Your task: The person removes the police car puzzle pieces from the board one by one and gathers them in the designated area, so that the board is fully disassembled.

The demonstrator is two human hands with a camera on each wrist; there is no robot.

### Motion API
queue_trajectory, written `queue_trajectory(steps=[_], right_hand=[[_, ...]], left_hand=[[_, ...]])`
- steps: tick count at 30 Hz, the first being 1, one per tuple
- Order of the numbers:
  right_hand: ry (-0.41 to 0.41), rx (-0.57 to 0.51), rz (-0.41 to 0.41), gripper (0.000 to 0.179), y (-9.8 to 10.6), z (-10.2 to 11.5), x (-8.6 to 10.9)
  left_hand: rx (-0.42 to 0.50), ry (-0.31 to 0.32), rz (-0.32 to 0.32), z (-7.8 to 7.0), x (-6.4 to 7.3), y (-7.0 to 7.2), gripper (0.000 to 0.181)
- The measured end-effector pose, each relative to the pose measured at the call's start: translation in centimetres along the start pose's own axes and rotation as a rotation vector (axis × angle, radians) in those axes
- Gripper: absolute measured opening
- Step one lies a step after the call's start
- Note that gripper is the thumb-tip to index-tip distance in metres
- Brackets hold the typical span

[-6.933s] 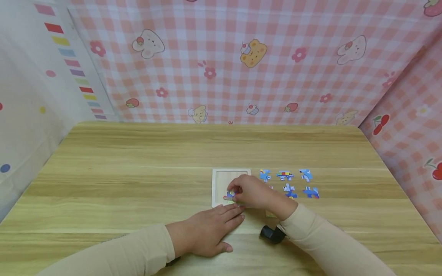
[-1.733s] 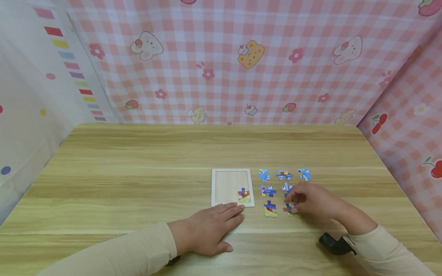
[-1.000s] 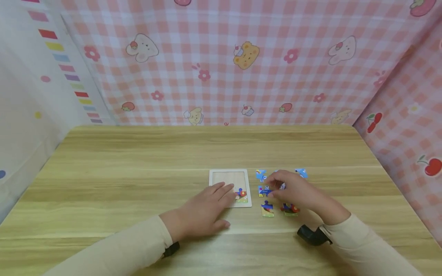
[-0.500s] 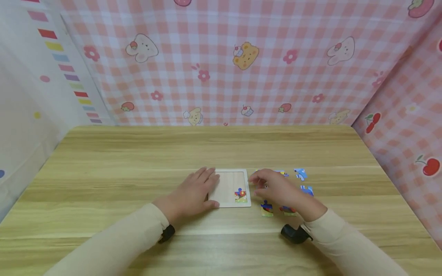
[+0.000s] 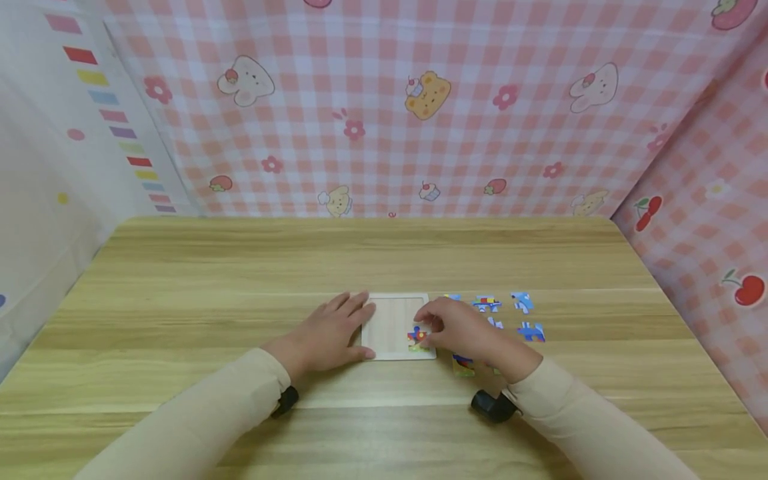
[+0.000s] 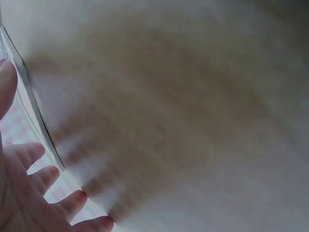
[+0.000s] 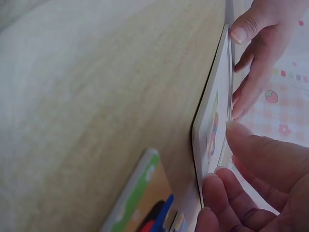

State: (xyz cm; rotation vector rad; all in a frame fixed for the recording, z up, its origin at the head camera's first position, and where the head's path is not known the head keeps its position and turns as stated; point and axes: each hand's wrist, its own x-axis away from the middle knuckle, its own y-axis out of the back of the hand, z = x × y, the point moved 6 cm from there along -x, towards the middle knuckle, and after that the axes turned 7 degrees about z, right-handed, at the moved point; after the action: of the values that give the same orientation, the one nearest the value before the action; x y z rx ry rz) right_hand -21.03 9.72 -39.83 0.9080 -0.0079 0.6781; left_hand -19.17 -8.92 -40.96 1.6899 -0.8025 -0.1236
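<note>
A shallow wooden puzzle tray (image 5: 396, 357) lies on the table between both hands. One colourful jigsaw piece (image 5: 416, 337) sits in its near right corner. My left hand (image 5: 327, 333) rests at the tray's left edge with fingers spread, the thumb by the near corner. My right hand (image 5: 462, 330) reaches over the tray's right rim, fingertips right at that piece. In the right wrist view thumb and fingers stand apart and hold nothing visible. In the left wrist view the left fingertips (image 6: 77, 197) touch down beside the tray's edge.
Right of the tray lie loose jigsaw pieces, among them a train-patterned one (image 5: 486, 304), a light blue one (image 5: 522, 302), a blue one (image 5: 531, 331) and a near one (image 5: 463, 365). The right hand covers some. Pink checked cloth (image 5: 372, 153) hangs behind the table (image 5: 240, 267).
The piece now in the tray's corner was pinched by the right hand at first. The right hand then went to the loose pieces and came back left. The left hand moved to the tray's left edge.
</note>
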Motion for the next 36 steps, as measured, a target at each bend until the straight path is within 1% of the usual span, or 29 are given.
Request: queue_trajectory(steps=[7, 13, 25, 30, 36], right_hand=[[-0.019, 0.050, 0.001, 0.027, -0.21, 0.23, -0.36], [-0.011, 0.083, 0.013, 0.027, -0.34, 0.67, -0.35], [-0.040, 0.063, 0.023, 0.021, -0.46, 0.66, -0.58], [-0.033, 0.037, 0.016, 0.014, -0.35, 0.91, -0.53], [-0.036, 0.000, 0.022, 0.014, -0.55, 0.82, -0.66]], left_hand=[[0.004, 0.005, 0.017, -0.02, 0.01, -0.13, 0.076], [0.009, 0.011, 0.021, 0.07, 0.08, -0.18, 0.076], [0.020, -0.011, 0.012, -0.03, 0.10, -0.06, 0.074], [0.031, -0.017, 0.004, -0.11, 0.18, 0.02, 0.073], [0.033, -0.018, 0.002, -0.20, 0.25, 0.10, 0.073]])
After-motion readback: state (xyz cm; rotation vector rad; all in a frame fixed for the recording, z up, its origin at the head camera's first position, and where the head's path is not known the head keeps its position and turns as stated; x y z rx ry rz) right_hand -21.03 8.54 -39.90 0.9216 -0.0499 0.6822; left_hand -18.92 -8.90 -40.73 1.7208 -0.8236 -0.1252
